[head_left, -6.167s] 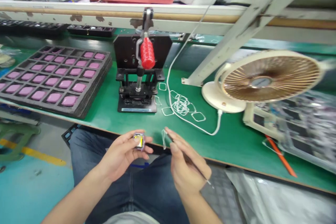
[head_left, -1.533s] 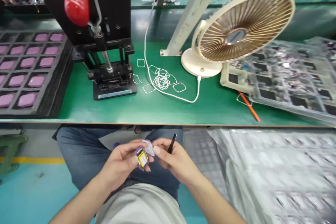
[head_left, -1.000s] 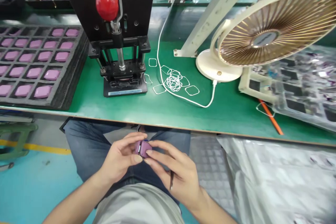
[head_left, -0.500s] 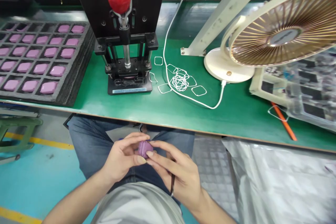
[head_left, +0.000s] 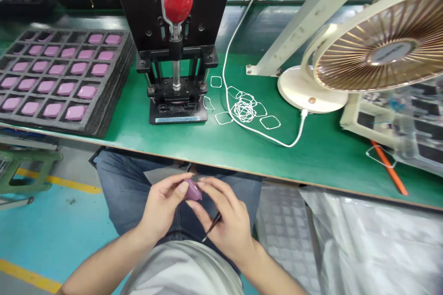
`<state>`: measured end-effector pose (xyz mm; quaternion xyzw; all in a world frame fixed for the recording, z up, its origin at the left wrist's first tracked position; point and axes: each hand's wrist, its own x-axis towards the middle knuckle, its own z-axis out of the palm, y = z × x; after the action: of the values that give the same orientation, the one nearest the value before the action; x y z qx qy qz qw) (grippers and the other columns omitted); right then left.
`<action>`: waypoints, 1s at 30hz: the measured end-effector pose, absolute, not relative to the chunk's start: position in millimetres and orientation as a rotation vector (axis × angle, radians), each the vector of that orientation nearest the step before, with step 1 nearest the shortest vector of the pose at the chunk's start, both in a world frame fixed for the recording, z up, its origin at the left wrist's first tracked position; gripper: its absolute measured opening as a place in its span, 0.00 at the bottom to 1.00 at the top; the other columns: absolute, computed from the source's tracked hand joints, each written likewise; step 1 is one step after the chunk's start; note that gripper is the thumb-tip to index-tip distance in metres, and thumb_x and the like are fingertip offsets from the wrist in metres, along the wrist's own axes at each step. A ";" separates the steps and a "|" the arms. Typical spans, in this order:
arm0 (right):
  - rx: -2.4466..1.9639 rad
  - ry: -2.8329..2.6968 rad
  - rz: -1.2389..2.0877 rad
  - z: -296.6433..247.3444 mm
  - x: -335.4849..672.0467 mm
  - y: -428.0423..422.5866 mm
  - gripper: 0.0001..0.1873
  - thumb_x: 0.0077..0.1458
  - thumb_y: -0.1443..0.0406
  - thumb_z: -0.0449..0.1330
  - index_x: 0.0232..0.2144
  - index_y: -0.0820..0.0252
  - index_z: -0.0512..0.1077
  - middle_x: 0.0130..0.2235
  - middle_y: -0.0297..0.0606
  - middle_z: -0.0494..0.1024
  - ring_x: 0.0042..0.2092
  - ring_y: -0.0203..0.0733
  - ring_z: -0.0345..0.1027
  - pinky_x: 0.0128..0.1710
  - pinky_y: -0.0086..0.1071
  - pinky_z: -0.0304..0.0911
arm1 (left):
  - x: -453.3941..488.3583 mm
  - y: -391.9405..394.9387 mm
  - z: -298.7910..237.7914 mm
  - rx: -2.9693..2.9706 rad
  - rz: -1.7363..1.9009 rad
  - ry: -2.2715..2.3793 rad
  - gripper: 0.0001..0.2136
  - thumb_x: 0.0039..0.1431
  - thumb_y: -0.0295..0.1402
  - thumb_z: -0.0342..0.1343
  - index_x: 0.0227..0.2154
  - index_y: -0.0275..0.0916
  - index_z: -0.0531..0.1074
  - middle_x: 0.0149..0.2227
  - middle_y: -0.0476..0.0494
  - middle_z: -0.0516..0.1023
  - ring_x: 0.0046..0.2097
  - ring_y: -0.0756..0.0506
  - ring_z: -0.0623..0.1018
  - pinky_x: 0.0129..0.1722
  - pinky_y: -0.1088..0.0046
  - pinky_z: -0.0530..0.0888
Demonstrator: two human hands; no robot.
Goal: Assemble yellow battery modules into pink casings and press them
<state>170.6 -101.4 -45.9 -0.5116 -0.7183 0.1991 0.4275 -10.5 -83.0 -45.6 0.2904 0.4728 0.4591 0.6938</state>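
Head view, and the purple case (head_left: 194, 190) is the centre of it all, up over the lap, just short of the bench (head_left: 166, 143). Take the case as the clock's hub. A moment ago it's open in two halves with a yellow part on show; now no yellow is visible and the halves look joined. That suggests the fitting-together has given way to handling a closed case, though whether the seam is fully seated I can't tell.

Left hand (head_left: 161, 207) comes in from 8 o'clock, pinching it: thumb flat on the near face, fingers curled behind. Right hand (head_left: 226, 221), at 4 o'clock, is half curled, its thumb and forefinger spread around the case's right end; how firmly they touch, I can't tell. That same hand keeps a slim dark tool (head_left: 212, 227) tucked in its grip, and the tip has swung round to point at 7 o'clock. The case has turned too, with a broad face now showing.

Around them: tray (head_left: 92, 122) of purple pieces (head_left: 75, 112) at 10, press (head_left: 176, 87) near 12, white rings (head_left: 244, 109) at 1, fan (head_left: 391, 53) at 2, orange stick (head_left: 391, 169) at 3.
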 end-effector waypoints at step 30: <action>-0.984 -0.326 2.196 -35.0 160.7 -88.9 0.28 0.56 0.45 0.73 0.29 0.56 0.64 0.19 0.17 0.47 0.20 0.26 0.31 0.20 0.27 0.32 | -46.1 -47.8 -34.3 1.795 1.067 0.843 0.25 0.59 0.29 0.74 0.59 0.51 0.80 0.53 0.38 0.84 0.53 0.39 0.84 0.54 0.61 0.82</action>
<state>160.7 -88.9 -35.0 -0.3797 -0.1256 0.8474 0.3492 -46.1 -47.8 -34.3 0.7195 0.3379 0.4277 0.4304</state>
